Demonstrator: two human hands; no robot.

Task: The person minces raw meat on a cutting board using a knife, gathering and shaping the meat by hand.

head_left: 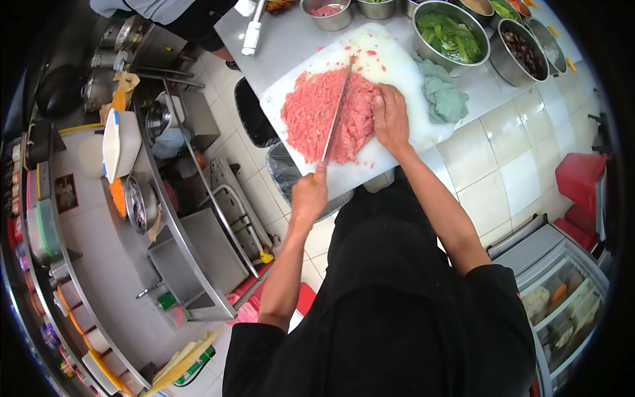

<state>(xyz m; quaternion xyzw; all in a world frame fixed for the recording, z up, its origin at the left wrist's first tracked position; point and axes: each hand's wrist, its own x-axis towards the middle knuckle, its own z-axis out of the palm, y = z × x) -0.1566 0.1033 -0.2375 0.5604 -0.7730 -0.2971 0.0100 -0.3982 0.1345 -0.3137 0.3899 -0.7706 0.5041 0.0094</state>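
A heap of minced meat (306, 109) is spread over a white cutting board (403, 49) on the metal table. My left hand (309, 196) is closed round the handle of a long knife (339, 109), whose blade lies across the meat and points to the board's far side. Against the right edge of the heap rests my right hand (391, 120), fingers extended and touching the meat, gripping nothing that I can see. Small scraps of meat dot the board beyond the blade tip. A crumpled green cloth (442, 92) lies at the board's right edge.
Metal bowls stand along the table's far right, one with leafy greens (456, 40), another with dark pieces (524, 54). Lined bins (254, 112) stand below the table's left edge. A steel sink counter (198, 255) is at left. A person's dark clothing (195, 26) shows at top left.
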